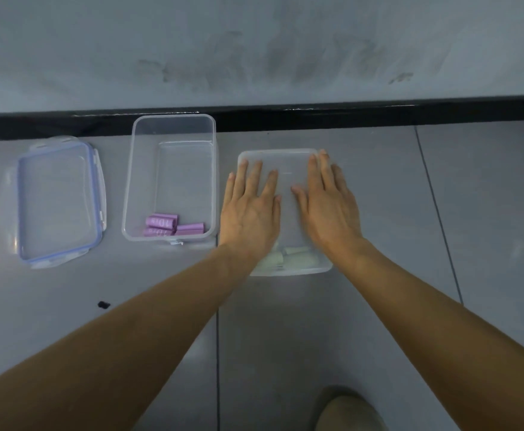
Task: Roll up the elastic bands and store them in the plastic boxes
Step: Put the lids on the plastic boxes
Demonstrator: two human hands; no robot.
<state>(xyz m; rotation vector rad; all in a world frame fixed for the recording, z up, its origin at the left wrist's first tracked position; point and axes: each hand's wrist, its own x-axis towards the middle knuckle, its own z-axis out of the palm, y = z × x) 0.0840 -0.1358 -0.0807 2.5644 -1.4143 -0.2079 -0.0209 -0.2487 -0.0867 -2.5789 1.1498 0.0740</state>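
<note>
Both hands are on the right-hand plastic box (291, 270), which sits on the floor (378, 306) with its long axis running away from the person toward the wall. Left hand (249, 213) covers the left half of its top, right hand (326, 209) the right half, both equally near. Fingers (256, 175) are straight, slightly spread and laid flat, pointing away along the box's length. Nothing is gripped; it's palm and finger contact only. The top looks covered by a clear lid, but I can't make out any latches from here. Pale rolled bands (288, 256) show through at the near end, under the wrists. Forearms come in low and roughly parallel, converging on the box. My read: this is a press-down to seat the cover, so what matters is that the hands are already centred over the box and the force goes straight down, with no reach needed. The open box (130, 181) stands just beside it on the left, same orientation, with purple rolled bands (173, 227) bunched at its near end. The blue-edged lid (56, 200) lies flat further left, apart from that box. For capping it, the left hand is the nearer one, and the lid has to travel right across to the open box.
</note>
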